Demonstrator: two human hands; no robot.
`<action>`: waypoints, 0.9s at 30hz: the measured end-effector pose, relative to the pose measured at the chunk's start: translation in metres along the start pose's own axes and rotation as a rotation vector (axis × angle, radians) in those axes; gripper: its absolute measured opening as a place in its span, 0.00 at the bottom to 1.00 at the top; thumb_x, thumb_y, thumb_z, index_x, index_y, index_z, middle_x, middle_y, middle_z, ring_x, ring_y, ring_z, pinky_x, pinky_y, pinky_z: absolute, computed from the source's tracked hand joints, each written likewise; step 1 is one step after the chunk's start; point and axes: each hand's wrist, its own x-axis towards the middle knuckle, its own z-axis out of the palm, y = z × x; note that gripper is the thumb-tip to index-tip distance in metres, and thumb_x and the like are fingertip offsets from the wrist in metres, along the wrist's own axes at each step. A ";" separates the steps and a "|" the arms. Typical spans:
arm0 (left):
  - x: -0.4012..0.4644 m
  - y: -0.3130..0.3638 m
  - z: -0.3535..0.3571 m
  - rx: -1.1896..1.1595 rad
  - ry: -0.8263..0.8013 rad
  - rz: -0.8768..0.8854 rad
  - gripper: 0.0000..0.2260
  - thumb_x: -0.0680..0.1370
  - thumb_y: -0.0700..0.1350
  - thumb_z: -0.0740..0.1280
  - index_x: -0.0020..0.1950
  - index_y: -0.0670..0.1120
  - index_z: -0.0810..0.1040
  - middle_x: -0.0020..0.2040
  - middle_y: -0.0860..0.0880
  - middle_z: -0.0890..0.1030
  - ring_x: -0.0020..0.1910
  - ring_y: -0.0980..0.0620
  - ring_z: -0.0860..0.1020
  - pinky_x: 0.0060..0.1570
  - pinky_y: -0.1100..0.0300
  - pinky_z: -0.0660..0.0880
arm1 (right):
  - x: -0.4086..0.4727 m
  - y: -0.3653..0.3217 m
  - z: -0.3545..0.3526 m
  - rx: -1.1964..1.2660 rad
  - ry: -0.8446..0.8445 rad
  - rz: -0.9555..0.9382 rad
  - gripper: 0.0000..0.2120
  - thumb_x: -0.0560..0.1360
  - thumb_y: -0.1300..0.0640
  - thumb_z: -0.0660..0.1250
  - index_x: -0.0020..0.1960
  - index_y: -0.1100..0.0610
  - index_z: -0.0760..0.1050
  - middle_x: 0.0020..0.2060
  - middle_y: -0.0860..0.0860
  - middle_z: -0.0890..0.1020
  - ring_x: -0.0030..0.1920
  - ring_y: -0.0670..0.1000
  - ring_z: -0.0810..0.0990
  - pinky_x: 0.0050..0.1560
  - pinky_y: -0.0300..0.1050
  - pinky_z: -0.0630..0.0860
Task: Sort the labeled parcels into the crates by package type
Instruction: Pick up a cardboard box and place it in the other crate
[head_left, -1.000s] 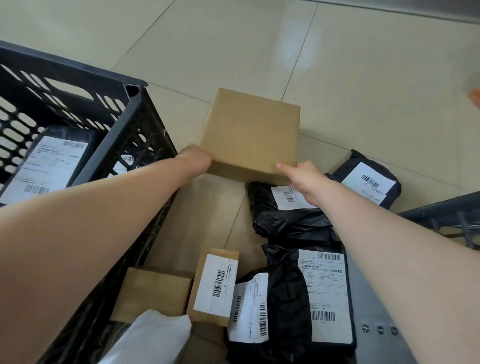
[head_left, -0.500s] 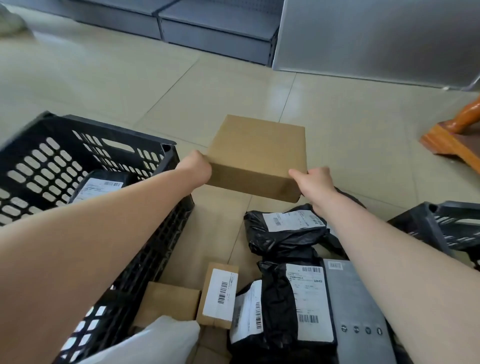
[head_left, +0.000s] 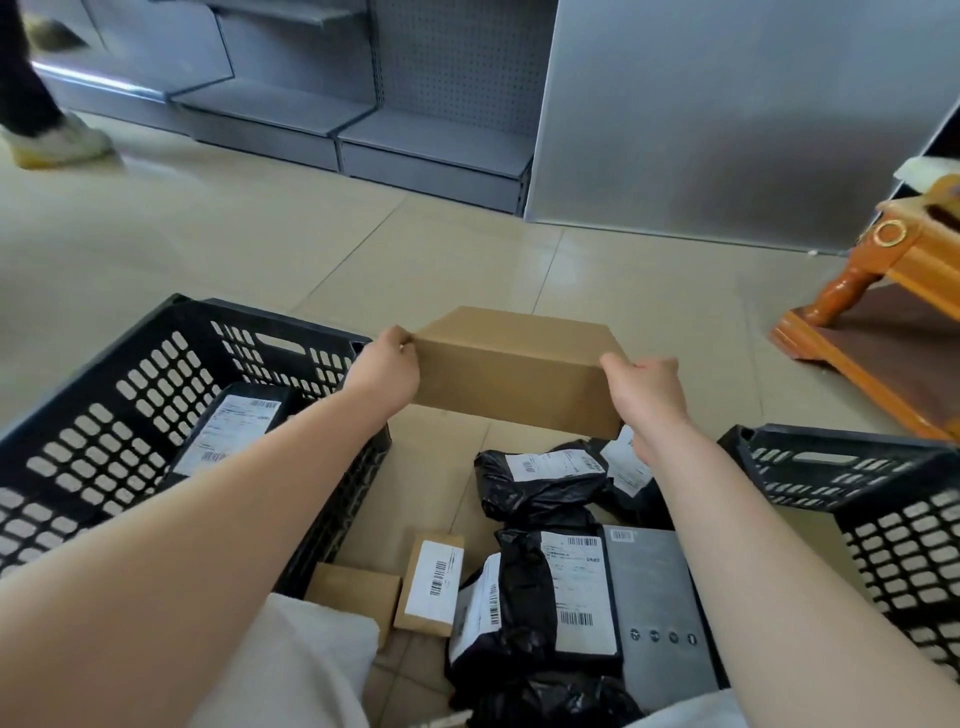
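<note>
A plain brown cardboard box (head_left: 511, 371) is held in the air between both hands, above the floor and the parcel pile. My left hand (head_left: 382, 371) grips its left end and my right hand (head_left: 647, 392) grips its right end. On my left stands a black slotted crate (head_left: 150, 364) with a black labeled bag (head_left: 228, 431) inside. A second black crate (head_left: 857, 478) stands on my right. Below the box lie black labeled poly bags (head_left: 540, 480), two small brown boxes (head_left: 431, 582) and a grey flat box (head_left: 654, 597).
Grey metal shelving (head_left: 363, 104) and a grey panel (head_left: 727, 114) line the far wall. A wooden furniture leg and base (head_left: 872, 312) stands at the right. Another person's shoe (head_left: 57, 140) is at the far left on the tiled floor.
Both hands have lifted the brown box higher off the floor and tipped it flatter. The view has tilted up, showing the shelving and the right crate.
</note>
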 end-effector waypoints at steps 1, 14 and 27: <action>-0.006 0.003 -0.002 -0.027 0.023 0.012 0.17 0.84 0.46 0.51 0.70 0.47 0.69 0.60 0.43 0.76 0.49 0.43 0.76 0.42 0.55 0.71 | -0.004 -0.001 -0.005 -0.007 0.024 0.001 0.10 0.77 0.52 0.62 0.54 0.55 0.67 0.44 0.51 0.72 0.43 0.55 0.70 0.40 0.46 0.67; -0.021 0.015 -0.017 -0.409 0.064 -0.048 0.16 0.82 0.49 0.57 0.69 0.53 0.72 0.60 0.51 0.75 0.59 0.49 0.73 0.57 0.54 0.70 | -0.026 -0.017 -0.036 -0.042 -0.239 -0.043 0.19 0.74 0.50 0.69 0.63 0.54 0.72 0.56 0.52 0.80 0.54 0.55 0.81 0.56 0.61 0.80; -0.002 -0.019 -0.021 -0.445 -0.157 -0.161 0.15 0.83 0.50 0.58 0.70 0.57 0.72 0.60 0.52 0.77 0.59 0.50 0.76 0.62 0.49 0.75 | -0.036 -0.019 -0.019 -0.718 -0.550 -0.071 0.63 0.67 0.45 0.80 0.80 0.49 0.33 0.77 0.55 0.61 0.74 0.58 0.65 0.70 0.53 0.64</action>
